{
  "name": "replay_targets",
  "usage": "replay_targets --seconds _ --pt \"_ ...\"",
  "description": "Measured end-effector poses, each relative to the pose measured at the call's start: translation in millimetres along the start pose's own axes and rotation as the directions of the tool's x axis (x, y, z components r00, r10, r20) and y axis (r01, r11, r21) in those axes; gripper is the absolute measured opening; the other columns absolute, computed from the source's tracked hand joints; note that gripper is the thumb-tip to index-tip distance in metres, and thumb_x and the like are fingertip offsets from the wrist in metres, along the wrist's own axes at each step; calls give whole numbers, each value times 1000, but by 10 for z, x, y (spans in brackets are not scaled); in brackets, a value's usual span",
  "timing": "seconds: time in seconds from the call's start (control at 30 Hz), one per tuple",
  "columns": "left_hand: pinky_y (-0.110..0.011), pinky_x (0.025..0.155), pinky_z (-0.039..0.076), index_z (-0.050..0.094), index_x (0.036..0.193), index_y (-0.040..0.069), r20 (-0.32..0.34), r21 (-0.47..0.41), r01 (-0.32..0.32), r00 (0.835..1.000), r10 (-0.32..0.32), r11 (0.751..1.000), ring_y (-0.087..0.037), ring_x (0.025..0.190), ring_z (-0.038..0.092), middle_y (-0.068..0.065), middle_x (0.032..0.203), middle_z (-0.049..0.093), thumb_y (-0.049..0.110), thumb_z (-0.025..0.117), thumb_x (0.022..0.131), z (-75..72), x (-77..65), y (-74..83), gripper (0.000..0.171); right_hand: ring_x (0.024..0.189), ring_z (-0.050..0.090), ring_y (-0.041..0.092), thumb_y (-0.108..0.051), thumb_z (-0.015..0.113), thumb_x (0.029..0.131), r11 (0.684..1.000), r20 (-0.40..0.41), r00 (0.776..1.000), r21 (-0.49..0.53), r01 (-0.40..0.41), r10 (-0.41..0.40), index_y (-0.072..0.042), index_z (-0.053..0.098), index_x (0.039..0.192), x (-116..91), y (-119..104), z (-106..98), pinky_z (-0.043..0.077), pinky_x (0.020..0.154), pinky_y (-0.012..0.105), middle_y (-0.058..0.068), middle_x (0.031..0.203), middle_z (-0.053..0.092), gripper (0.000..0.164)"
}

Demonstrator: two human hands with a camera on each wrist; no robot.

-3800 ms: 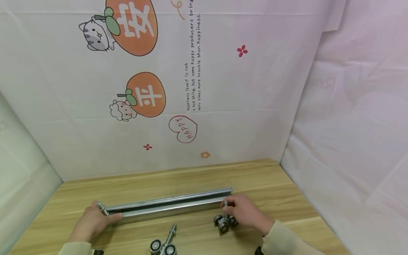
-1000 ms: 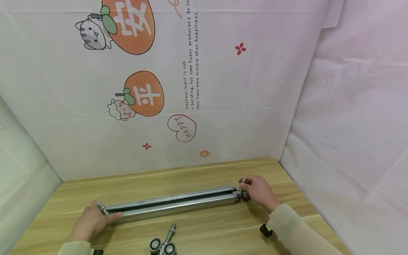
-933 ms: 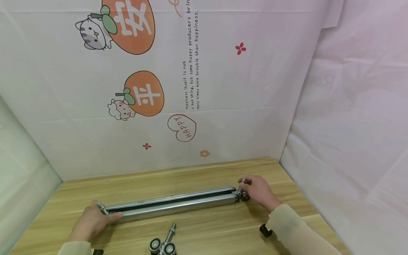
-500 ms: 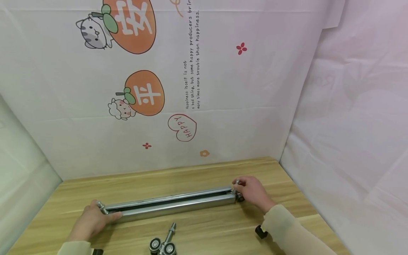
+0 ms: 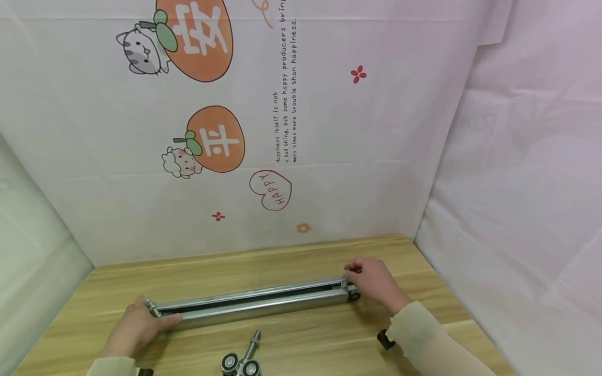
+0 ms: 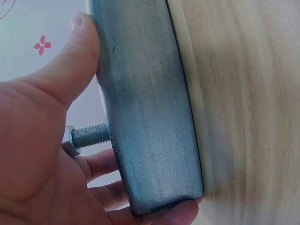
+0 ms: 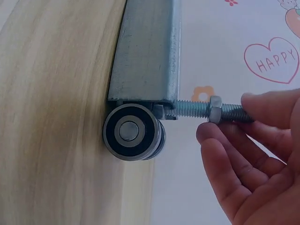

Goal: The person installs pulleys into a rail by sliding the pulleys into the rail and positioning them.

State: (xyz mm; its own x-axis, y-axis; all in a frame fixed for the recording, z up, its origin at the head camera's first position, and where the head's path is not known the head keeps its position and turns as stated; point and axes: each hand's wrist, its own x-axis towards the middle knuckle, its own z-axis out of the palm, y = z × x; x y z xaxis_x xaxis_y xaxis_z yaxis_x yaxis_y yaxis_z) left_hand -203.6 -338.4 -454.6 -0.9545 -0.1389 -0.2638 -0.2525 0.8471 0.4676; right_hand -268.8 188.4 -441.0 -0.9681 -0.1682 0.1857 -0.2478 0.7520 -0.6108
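A slotted steel rail (image 5: pixel 263 308) lies across the table. My left hand (image 5: pixel 138 325) grips its left end, thumb along the near side and fingers around the end face. A threaded bolt (image 6: pixel 91 135) with a nut rises from the slot there, between thumb and fingers. At the rail's right end sits a roller trolley, whose bolt (image 7: pixel 192 108) my right hand (image 5: pixel 373 282) pinches between thumb and fingers. One wheel pair (image 7: pixel 130 131) shows just outside the rail's end; the rest of the trolley is hidden inside it.
Another roller trolley (image 5: pixel 241 360) lies on the wooden table (image 5: pixel 301 339) in front of the rail, bolt pointing away. A printed white cloth (image 5: pixel 329 183) hangs behind the table, with white cloth (image 5: pixel 508 250) at the sides too.
My right hand has picked up the trolley from in front of the rail, brought it to the right end and moved it leftward, partly into the rail. My left hand keeps its grip.
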Motion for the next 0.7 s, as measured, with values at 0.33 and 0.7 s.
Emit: replay_targets --seconds 0.33,0.7 --pt "-65 83 47 18 130 -26 2 14 -7 1000 7 1000 -65 106 47 -51 119 33 80 66 73 3 -5 -3 129 79 59 10 -13 69 95 1000 31 999 -6 19 -19 -14 75 98 27 -98 27 52 72 37 -6 91 68 7" --pt "-65 82 47 21 128 -25 -15 8 -17 1000 17 1000 -63 104 49 -49 117 36 78 68 73 -8 -15 8 125 79 59 9 -12 69 95 998 36 998 -42 56 -54 -14 76 96 74 -134 88 52 73 37 -6 91 69 7"
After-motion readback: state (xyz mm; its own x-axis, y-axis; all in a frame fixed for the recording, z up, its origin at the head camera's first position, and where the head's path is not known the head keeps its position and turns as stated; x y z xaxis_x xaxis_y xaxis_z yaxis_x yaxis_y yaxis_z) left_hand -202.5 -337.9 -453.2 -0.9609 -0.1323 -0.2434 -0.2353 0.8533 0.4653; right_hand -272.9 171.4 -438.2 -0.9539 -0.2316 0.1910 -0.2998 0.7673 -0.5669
